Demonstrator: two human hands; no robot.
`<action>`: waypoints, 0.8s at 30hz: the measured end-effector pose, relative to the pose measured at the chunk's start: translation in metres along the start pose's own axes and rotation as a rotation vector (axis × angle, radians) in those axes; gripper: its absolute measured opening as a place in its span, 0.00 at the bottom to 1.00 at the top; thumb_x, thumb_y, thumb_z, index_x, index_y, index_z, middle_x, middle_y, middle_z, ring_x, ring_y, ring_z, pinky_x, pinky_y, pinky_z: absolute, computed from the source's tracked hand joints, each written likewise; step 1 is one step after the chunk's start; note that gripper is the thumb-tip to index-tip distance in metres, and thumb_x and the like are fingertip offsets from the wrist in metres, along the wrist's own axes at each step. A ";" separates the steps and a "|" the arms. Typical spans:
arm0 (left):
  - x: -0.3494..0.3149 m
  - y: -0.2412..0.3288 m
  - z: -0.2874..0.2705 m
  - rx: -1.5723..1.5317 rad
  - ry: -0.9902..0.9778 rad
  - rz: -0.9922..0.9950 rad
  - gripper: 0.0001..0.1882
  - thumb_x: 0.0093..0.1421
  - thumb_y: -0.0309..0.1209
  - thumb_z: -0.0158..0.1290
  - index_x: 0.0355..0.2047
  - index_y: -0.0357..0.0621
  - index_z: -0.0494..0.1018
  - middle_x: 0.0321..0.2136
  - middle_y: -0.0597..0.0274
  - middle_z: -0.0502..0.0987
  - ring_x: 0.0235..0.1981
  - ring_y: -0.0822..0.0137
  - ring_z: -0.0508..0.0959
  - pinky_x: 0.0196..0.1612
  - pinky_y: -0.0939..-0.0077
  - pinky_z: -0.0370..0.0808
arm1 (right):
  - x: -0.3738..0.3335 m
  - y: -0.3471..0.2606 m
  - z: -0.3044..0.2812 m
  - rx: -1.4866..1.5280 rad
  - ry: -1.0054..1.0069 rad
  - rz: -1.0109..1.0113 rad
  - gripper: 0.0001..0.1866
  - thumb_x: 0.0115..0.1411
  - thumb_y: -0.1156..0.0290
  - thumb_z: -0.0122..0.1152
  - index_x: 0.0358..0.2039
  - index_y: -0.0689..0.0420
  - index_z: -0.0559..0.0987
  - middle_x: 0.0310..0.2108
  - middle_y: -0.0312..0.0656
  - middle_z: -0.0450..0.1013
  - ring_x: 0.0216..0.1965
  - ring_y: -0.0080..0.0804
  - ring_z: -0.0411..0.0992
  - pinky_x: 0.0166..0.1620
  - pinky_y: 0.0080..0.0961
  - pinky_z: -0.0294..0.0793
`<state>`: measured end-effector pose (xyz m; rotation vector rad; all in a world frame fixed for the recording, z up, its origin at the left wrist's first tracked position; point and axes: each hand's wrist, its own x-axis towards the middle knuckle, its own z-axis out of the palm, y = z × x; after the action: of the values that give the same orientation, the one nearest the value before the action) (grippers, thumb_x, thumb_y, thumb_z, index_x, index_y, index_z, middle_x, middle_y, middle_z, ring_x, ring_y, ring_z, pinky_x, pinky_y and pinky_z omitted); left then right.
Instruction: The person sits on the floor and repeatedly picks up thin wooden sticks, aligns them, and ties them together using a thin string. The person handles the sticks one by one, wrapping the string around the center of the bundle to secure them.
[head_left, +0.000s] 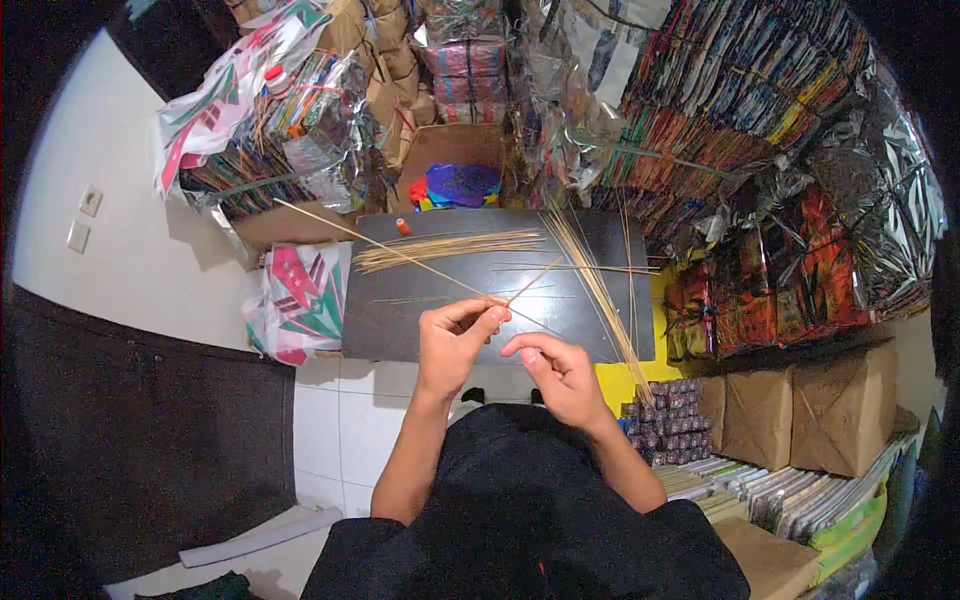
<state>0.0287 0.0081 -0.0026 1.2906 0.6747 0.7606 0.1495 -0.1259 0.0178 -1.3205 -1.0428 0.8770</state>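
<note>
Long stick [445, 273] and short stick [538, 280] cross in the left hand [460, 338], raised over the near middle of the dark bench [385, 335]. The left fingers are closed on the crossing, thumb against forefinger. The long stick's axis slants from far left to near right, most of its length reaching out to the far left of the fingers; a thin piece, perhaps its other end, shows past them toward the near right. The short stick points from the fingers to the far right.

The right hand [560, 375] sits just to the near right of the crossing, apart from it. Its fingers are curled, thumb close to the forefinger; I cannot tell whether anything thin lies between them. The left hand is thus the one in contact, and the crossing lies to the far left of the right fingertips.

Beyond the left hand, one bundle [470, 246] lies roughly left to right on the bench. Another bundle [593, 285], to the right, runs far to near, its near end past the bench edge. An orange spool [403, 227] stands by the far left edge.
</note>
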 end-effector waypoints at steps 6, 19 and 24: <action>-0.003 -0.014 0.001 0.065 -0.056 0.037 0.07 0.60 0.23 0.61 0.38 0.32 0.83 0.34 0.56 0.84 0.33 0.74 0.81 0.36 0.81 0.76 | -0.003 0.002 -0.001 -0.053 -0.046 0.082 0.11 0.70 0.70 0.52 0.42 0.62 0.80 0.28 0.32 0.75 0.25 0.14 0.64 0.28 0.16 0.65; -0.012 -0.013 0.005 0.290 -0.212 0.033 0.08 0.59 0.27 0.62 0.34 0.31 0.81 0.34 0.59 0.84 0.36 0.73 0.80 0.43 0.75 0.76 | 0.016 -0.032 -0.031 0.161 -0.012 0.250 0.13 0.71 0.70 0.50 0.41 0.64 0.81 0.33 0.32 0.75 0.34 0.15 0.67 0.40 0.18 0.65; -0.012 -0.014 -0.003 0.328 -0.250 0.083 0.07 0.59 0.26 0.61 0.32 0.31 0.81 0.33 0.58 0.84 0.35 0.72 0.80 0.42 0.75 0.76 | 0.015 -0.043 -0.069 0.035 0.060 0.205 0.11 0.69 0.72 0.53 0.40 0.65 0.81 0.37 0.36 0.79 0.40 0.18 0.72 0.47 0.18 0.70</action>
<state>0.0207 -0.0017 -0.0165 1.6898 0.5598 0.5557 0.2165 -0.1371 0.0647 -1.4337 -0.8518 0.9972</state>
